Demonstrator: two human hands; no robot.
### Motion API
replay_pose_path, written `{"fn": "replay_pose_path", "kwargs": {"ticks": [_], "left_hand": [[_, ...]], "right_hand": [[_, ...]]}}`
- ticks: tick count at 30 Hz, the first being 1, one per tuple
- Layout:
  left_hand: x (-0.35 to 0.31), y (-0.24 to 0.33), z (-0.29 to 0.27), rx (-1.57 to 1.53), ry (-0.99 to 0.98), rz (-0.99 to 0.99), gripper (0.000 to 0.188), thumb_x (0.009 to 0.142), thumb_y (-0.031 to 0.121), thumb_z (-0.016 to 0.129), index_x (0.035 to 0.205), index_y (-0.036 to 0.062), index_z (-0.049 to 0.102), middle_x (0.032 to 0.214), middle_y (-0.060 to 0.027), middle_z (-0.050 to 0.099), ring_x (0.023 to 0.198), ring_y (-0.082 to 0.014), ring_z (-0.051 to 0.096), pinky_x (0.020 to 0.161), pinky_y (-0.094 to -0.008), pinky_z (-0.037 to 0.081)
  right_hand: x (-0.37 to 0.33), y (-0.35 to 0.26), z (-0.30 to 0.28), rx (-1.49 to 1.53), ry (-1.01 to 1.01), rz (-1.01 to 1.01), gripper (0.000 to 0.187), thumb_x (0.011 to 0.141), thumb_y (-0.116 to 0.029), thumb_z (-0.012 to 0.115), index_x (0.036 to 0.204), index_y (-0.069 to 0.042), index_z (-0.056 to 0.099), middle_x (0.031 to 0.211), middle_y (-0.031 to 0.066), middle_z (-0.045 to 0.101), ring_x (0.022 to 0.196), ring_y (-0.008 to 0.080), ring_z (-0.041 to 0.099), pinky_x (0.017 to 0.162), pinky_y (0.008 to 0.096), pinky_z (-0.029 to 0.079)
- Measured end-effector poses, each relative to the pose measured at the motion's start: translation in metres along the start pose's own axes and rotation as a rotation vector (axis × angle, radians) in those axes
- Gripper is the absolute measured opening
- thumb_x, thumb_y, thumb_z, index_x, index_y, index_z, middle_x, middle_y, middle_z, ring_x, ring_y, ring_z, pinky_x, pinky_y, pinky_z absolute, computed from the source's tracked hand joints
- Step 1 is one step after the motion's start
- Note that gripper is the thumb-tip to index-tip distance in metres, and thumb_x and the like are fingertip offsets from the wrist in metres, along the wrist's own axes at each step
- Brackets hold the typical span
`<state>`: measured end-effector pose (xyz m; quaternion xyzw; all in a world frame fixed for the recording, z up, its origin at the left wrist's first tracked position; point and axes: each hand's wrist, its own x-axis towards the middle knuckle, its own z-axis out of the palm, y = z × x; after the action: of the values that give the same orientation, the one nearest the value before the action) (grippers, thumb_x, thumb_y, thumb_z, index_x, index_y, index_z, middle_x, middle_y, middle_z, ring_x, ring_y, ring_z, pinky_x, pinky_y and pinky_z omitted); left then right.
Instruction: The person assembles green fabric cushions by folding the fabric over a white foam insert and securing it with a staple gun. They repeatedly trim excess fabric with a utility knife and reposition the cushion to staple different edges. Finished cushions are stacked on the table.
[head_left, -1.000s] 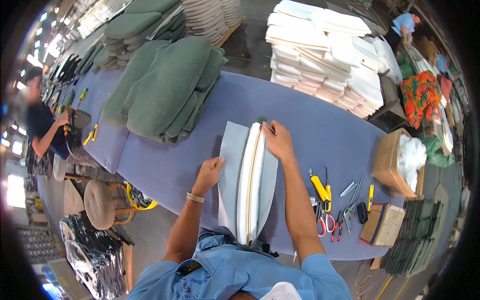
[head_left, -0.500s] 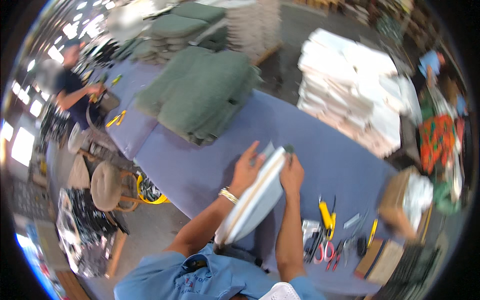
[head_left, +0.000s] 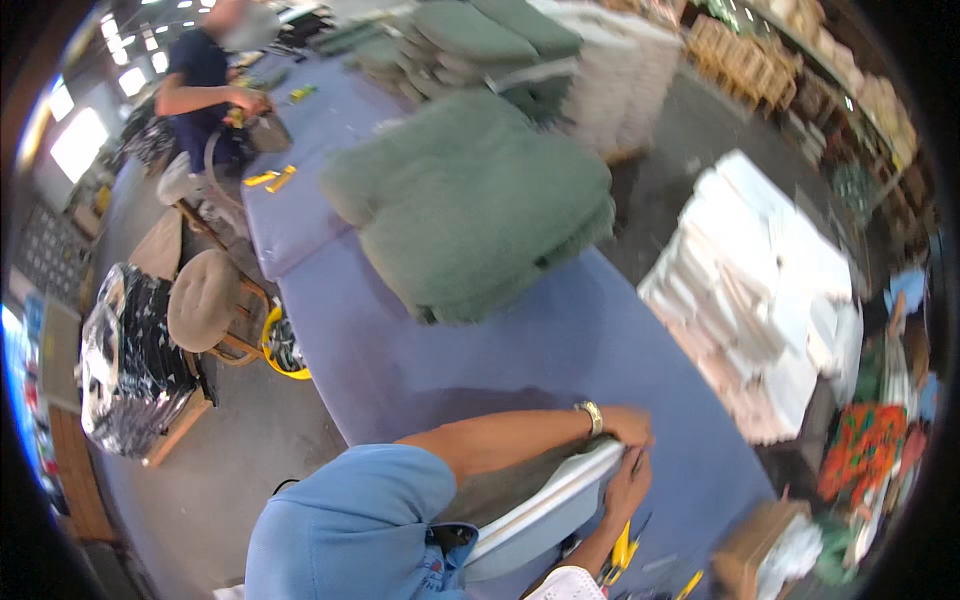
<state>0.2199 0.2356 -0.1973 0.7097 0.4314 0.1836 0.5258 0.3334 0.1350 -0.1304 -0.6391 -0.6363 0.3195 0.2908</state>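
Note:
A flat seat cushion (head_left: 550,515) stands on edge in front of my body, with a white and light-blue rim, a tan line along it and a dark grey-green face. My left hand (head_left: 627,426), a bracelet at its wrist, reaches across to the cushion's far corner; its fingers are bent there and partly blurred. Just below, my right hand (head_left: 628,482) grips the same corner, fingers closed on the edge. What the fingertips pinch is too small to make out. A stack of green cushion covers (head_left: 470,200) lies on the blue-covered table (head_left: 480,370) beyond my hands.
Yellow-handled tools (head_left: 622,555) lie beside my right forearm. A cardboard box (head_left: 755,545) sits at the table's right edge. Right of the table rises a pile of white foam sheets (head_left: 770,290). Left are a stool (head_left: 205,300), a yellow bucket (head_left: 285,345) and a co-worker (head_left: 205,100).
My view has swung and the cushion has tilted lower, toward the right. My left hand has crossed over from the cushion's left side to the far corner beside my right hand.

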Motion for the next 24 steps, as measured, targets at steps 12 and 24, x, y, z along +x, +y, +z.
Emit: {"fn": "replay_pose_path", "kwargs": {"ticks": [12, 24], "left_hand": [[-0.070, -0.082, -0.174, -0.330, 0.459, 0.189, 0.036, 0.109, 0.025, 0.046, 0.106, 0.0046, 0.074, 0.100, -0.0110, 0.072, 0.095, -0.0288, 0.064, 0.093, -0.0395, 0.049], [-0.110, -0.035, -0.182, 0.103, 0.384, 0.275, 0.050, 0.102, 0.012, 0.053, 0.151, 0.0039, 0.049, 0.160, -0.0190, 0.044, 0.145, -0.0356, 0.046, 0.119, -0.0465, 0.036]], "right_hand": [[0.117, -0.090, 0.118, -0.172, -0.074, -0.275, 0.029, 0.104, -0.024, 0.059, 0.089, 0.001, 0.059, 0.078, 0.0212, 0.060, 0.067, 0.0400, 0.057, 0.060, 0.0442, 0.046], [0.131, -0.070, 0.127, 0.668, -0.131, 0.095, 0.047, 0.112, -0.037, 0.046, 0.098, 0.004, 0.065, 0.084, 0.0038, 0.064, 0.084, 0.0120, 0.052, 0.079, 0.0330, 0.047]]}}
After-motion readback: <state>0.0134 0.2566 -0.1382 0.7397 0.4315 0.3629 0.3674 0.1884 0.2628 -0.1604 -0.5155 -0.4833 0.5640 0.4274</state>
